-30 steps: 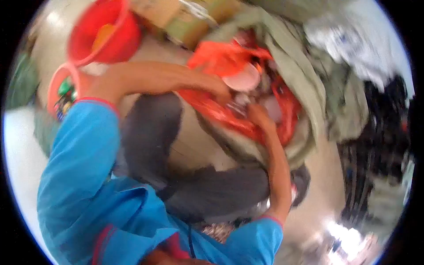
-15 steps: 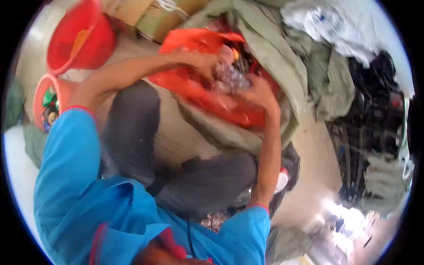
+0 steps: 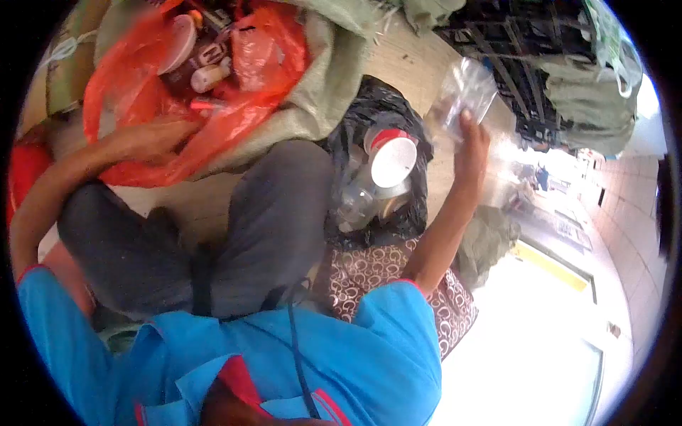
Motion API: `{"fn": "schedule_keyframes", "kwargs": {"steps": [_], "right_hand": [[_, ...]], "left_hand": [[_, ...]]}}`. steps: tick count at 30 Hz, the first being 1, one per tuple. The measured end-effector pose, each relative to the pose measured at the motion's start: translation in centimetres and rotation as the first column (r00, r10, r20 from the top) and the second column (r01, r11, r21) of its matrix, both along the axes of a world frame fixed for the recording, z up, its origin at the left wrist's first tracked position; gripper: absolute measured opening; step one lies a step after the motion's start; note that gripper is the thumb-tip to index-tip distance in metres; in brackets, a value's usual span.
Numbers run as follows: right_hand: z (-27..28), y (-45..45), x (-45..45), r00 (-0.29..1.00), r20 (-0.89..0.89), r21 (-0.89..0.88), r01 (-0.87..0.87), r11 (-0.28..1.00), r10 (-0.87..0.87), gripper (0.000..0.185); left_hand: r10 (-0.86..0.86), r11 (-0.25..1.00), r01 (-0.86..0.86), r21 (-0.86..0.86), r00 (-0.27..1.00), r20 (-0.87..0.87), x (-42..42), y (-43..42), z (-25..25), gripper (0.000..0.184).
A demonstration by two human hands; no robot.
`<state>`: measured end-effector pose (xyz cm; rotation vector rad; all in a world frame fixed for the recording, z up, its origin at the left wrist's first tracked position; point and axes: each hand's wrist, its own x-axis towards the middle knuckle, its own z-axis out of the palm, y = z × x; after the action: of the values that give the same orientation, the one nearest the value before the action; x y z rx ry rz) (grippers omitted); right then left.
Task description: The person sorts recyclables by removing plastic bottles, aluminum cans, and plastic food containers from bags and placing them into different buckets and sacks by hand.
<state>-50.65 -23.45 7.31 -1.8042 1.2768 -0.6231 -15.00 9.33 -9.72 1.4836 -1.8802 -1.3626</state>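
Observation:
My right hand [image 3: 472, 142] is raised at the right, closed on a clear, thin plastic item [image 3: 465, 89]; whether it is a bag or a cup I cannot make out. My left hand [image 3: 167, 138] is at the near edge of a red plastic bag [image 3: 266, 53], its fingers closed on the plastic and partly hidden by its folds. Inside that bag lie a pale round lid [image 3: 179, 44], a small whitish bottle [image 3: 211, 75] and other mixed bits. A green-grey woven sack [image 3: 330, 78] surrounds the red bag.
A black plastic bag [image 3: 380, 92] beside my knee holds a white paper cup [image 3: 393, 163] and clear plastic pieces [image 3: 355, 199]. A brown patterned cloth [image 3: 362, 273] lies below it. A black crate [image 3: 526, 57] stands at upper right, with a red container [image 3: 28, 174] at far left.
My view has turned to the right. My right hand has left the red bag and moved out rightward with the clear plastic; my left hand remains at the bag.

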Motion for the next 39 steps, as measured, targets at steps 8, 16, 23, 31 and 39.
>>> {"fn": "schedule_keyframes", "kwargs": {"steps": [8, 16, 23, 31, 39], "right_hand": [[-16.1, 6.2, -16.4, 0.899, -0.376, 0.084, 0.273, 0.958, -0.223, 0.052], [-25.0, 1.2, -13.4, 0.645, -0.719, -0.191, 0.175, 0.966, -0.259, 0.067], [-26.8, -4.6, -15.5, 0.596, -0.792, 0.110, -0.080, 0.991, 0.136, 0.073], [-4.5, 2.4, 0.1, 0.782, -0.537, 0.165, -0.272, 0.948, 0.318, 0.041], [-11.6, 13.6, 30.1, 0.254, -0.469, -0.029, -0.962, 0.273, 0.846, 0.056]], "left_hand": [[0.120, 0.983, -0.120, 0.138, 0.993, 0.012, -1.9, -0.8, 2.5, 0.048], [0.188, 0.934, -0.206, 0.291, 0.978, 0.087, -3.8, -2.6, 6.3, 0.035], [0.162, 0.978, -0.170, 0.120, 0.984, 0.071, -5.3, -0.7, 4.3, 0.028], [0.043, 0.997, -0.052, 0.052, 0.985, 0.167, -5.5, -0.6, 1.8, 0.023], [0.022, 0.995, -0.044, 0.092, 0.972, 0.234, -4.6, -0.5, -0.6, 0.028]]}}
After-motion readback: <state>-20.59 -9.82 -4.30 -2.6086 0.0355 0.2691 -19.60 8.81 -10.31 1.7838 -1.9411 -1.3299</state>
